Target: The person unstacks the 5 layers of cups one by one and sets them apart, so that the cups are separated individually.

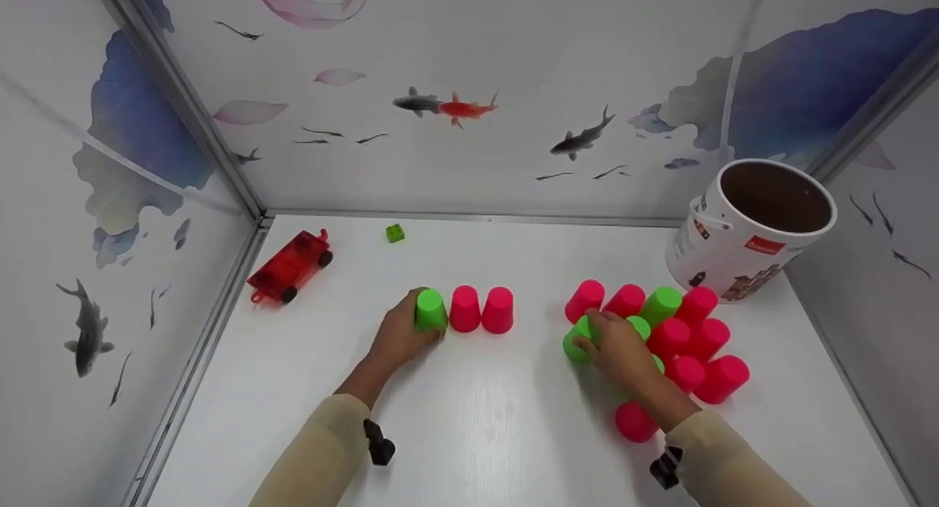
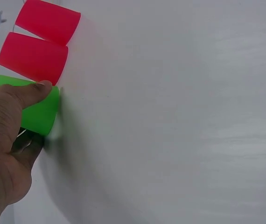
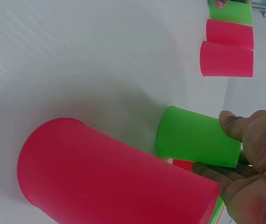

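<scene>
Smooth pink cup [image 1: 635, 422], hands gripping glossy green cups [image 1: 430, 309]

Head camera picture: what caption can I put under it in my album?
Two hands at work: left hand grips a green cup beside two pink cups; right hand grips another green cup.

A green cup [image 1: 430, 309] stands upside down, wrapped by the fingers of the left hand [image 1: 400, 337]; the thumb lies across its side in the left wrist view. It is bright, smooth plastic, slightly tapered, and stands upright on the white table [image 1: 477, 411]. It touches a pink cup just to its right, at the left end of a short row of three.

A second green cup [image 1: 578, 340], the same kind, also stands upside down under the fingertips of the right hand [image 1: 620, 349]. It is at the left edge of the cluster of pink and green cups by that hand.
</scene>
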`<control>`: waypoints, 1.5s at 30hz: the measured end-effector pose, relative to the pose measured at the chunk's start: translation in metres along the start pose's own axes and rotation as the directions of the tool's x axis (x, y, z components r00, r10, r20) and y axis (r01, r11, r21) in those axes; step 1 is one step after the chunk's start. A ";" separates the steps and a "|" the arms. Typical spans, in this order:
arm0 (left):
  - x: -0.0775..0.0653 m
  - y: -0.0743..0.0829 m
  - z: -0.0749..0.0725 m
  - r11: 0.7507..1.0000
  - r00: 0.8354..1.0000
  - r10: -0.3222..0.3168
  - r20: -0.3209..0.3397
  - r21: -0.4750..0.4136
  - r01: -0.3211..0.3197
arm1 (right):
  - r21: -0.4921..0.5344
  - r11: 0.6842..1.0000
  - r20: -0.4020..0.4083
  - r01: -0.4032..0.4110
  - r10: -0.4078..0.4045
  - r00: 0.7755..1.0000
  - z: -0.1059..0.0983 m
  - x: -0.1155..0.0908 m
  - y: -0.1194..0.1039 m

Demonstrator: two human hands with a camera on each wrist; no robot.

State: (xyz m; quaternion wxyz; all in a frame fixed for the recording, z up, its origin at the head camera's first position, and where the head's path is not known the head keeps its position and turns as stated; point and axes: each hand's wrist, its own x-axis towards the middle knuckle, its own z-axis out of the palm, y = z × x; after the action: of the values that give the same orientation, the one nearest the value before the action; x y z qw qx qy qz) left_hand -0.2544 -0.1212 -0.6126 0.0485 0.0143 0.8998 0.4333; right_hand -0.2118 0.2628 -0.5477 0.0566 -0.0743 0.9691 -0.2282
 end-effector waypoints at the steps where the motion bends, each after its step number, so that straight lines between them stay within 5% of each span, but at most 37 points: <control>1: 0.000 0.001 -0.001 1.000 1.000 -0.008 0.004 -0.006 0.008 | 0.000 1.000 0.000 -0.001 0.001 1.000 0.000 0.000 0.000; 18: 0.000 -0.007 0.000 0.997 1.000 0.028 -0.013 -0.078 -0.029 | -0.018 1.000 0.016 -0.014 0.014 1.000 0.001 0.003 0.000; 41: 0.002 -0.008 0.000 0.999 0.999 0.034 -0.008 -0.039 -0.034 | 0.067 0.992 0.083 -0.104 0.098 0.992 -0.006 0.004 0.002; 45: 0.001 -0.007 -0.001 0.998 0.999 0.048 -0.009 -0.048 -0.049 | 0.034 0.996 0.046 -0.084 0.082 0.996 -0.012 -0.002 -0.004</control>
State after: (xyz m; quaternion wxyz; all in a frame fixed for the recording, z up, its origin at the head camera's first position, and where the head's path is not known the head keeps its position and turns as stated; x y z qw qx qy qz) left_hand -0.2556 -0.1267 -0.6176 0.0347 0.0333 0.8886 0.4562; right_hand -0.2107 0.2648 -0.5347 0.0889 -0.0381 0.9656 -0.2413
